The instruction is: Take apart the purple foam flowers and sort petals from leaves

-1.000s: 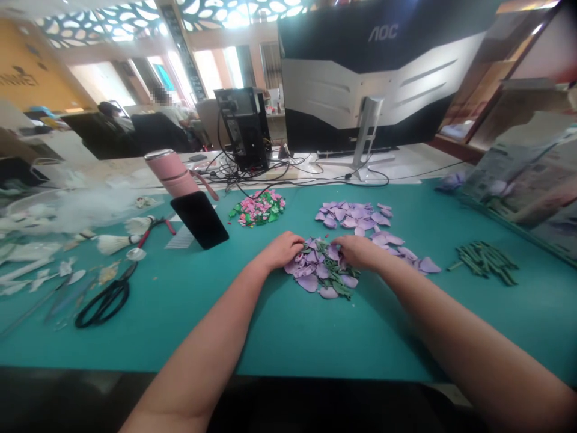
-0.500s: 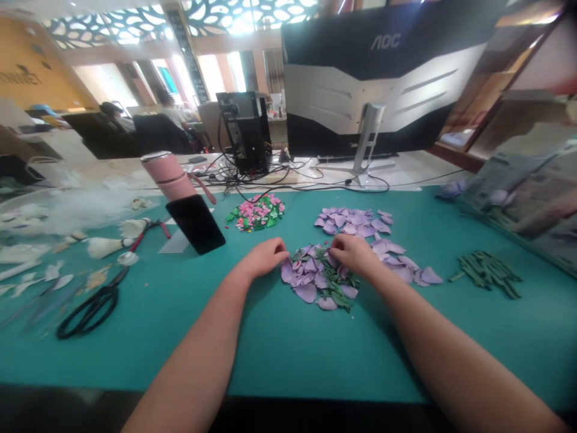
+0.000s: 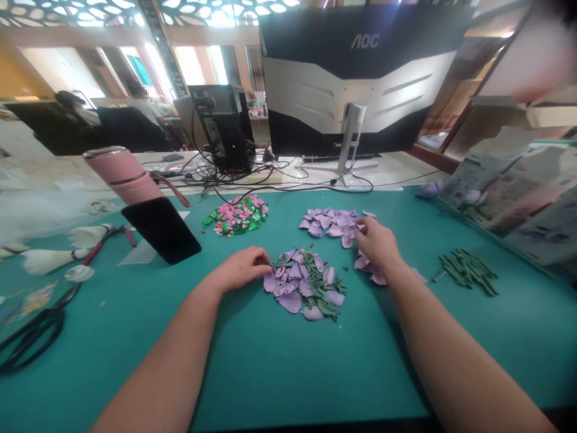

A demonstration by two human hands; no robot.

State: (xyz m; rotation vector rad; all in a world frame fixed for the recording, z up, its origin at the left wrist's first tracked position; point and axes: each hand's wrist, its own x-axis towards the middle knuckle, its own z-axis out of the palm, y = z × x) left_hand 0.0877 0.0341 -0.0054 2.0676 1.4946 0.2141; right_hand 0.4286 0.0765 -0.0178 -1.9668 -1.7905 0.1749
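Observation:
A mixed heap [image 3: 295,282] of purple plastic petals and green stem-like pieces lies in front of me, with a few small red bits in it. At its left edge is my left hand [image 3: 243,267], fingers curled together; whatever they pinch is hidden. My right hand [image 3: 376,240] is over the group of purple petals [image 3: 331,222] farther back. Its thumb and fingertips are closed at a purple petal at the group's right side. More petals [image 3: 376,275] lie partly under my right wrist.
A pile of pink and green pieces [image 3: 238,213] lies back left, by a phone [image 3: 161,230] leaning on a pink flask [image 3: 124,174]. Scissors [image 3: 33,337] and shuttlecocks [image 3: 51,260] are at left. Green sticks [image 3: 469,270] and a clear-sided box [image 3: 509,198] stand right; a monitor [image 3: 356,90] rises behind.
My right hand has moved from the mixed heap back and right to the purple petals. My left hand stays at the heap's left edge. The view has shifted right.

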